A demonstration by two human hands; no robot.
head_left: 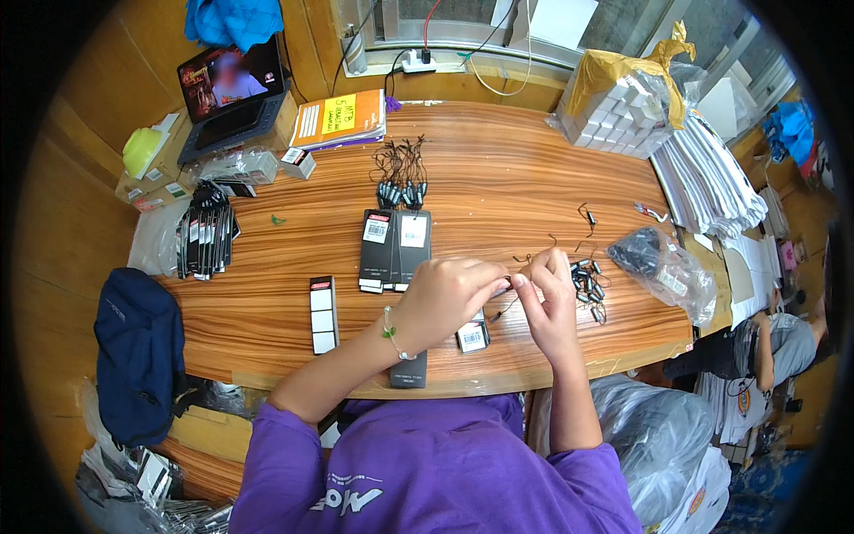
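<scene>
Two hands meet over the near edge of the counter (498, 160). Left hand (445, 298) and right hand (550, 303) are both closed in a pinch on a small black cord (509, 287) held between their fingertips, just above a black tag (472, 337). A pile of loose cords (589, 283) lies just right of the right hand, with a plastic bag (663, 262) beyond it. Two long black tags (394, 249) lie ahead of the left hand, a cord bundle (400, 178) farther back.
</scene>
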